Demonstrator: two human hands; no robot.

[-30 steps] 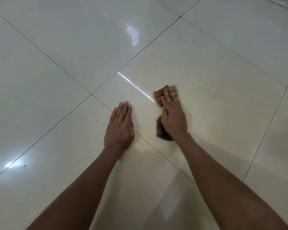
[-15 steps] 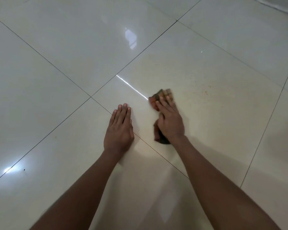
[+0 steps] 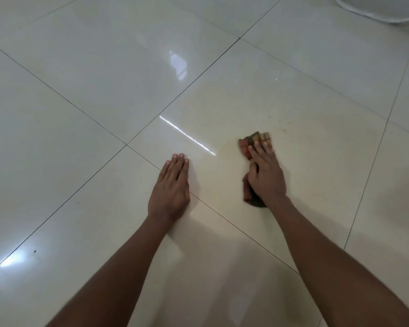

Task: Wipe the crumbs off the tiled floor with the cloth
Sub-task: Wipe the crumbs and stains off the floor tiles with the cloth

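tiled floor (image 3: 104,90) bears the cloth (image 3: 257,138) pressed under straight fingers (image 3: 257,153) of the right hand (image 3: 267,180), its end poking past them.

The glossy tiled floor (image 3: 80,114) is pale cream to off-white. Thin dark grout lines cross it diagonally in a large square grid, and white patches of reflected light lie on it. The crumpled cloth (image 3: 253,140) is rust-red and brown, with a tan checked patch at its far end and dark grey-brown at its near end. Tiny orange-red crumbs (image 3: 284,131) dot the tile just to its far right. A black speck (image 3: 35,251) marks the near left, and a white-rimmed object (image 3: 376,10) shows at far right.
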